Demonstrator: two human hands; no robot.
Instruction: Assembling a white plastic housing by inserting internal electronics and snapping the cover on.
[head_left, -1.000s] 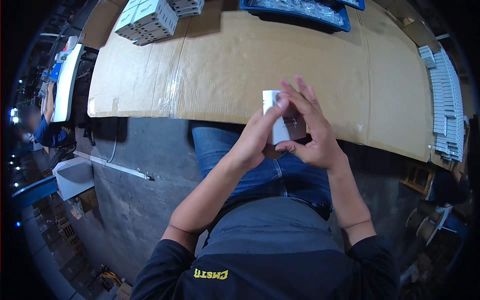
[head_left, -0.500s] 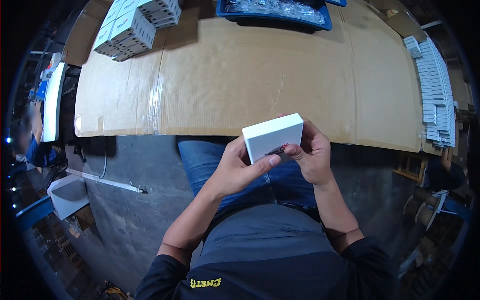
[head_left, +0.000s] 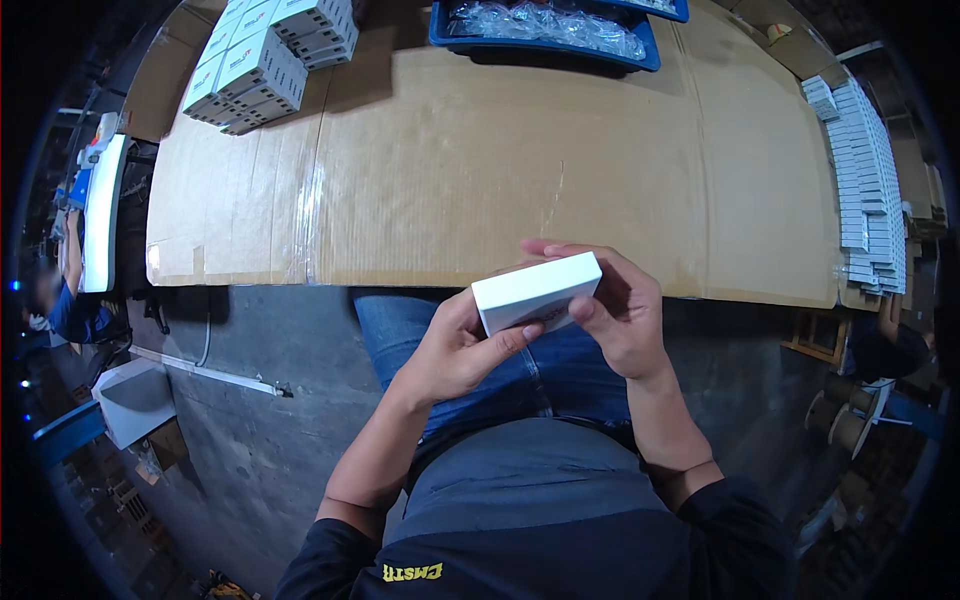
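Note:
A small flat white box (head_left: 537,290) is held between my two hands, just off the near edge of the cardboard-covered table (head_left: 480,180) and above my lap. My left hand (head_left: 455,350) grips its left side, the thumb lying across the lower face. Around the right side curls my right hand (head_left: 628,315), its thumb near the lower corner and its fingers behind the box. One narrow plain side of the box faces up. The fingers behind it are mostly hidden.
Stacked white boxes (head_left: 262,75) stand at the table's far left. A blue tray (head_left: 545,50) of clear plastic-wrapped items lies at the far middle. More white boxes (head_left: 868,190) are piled along the right end. Other people work at left (head_left: 75,300) and right (head_left: 885,340).
The box has tilted so its printed face shows less, and it has come slightly lower and to the left. Fingers of my right hand now extend behind its top.

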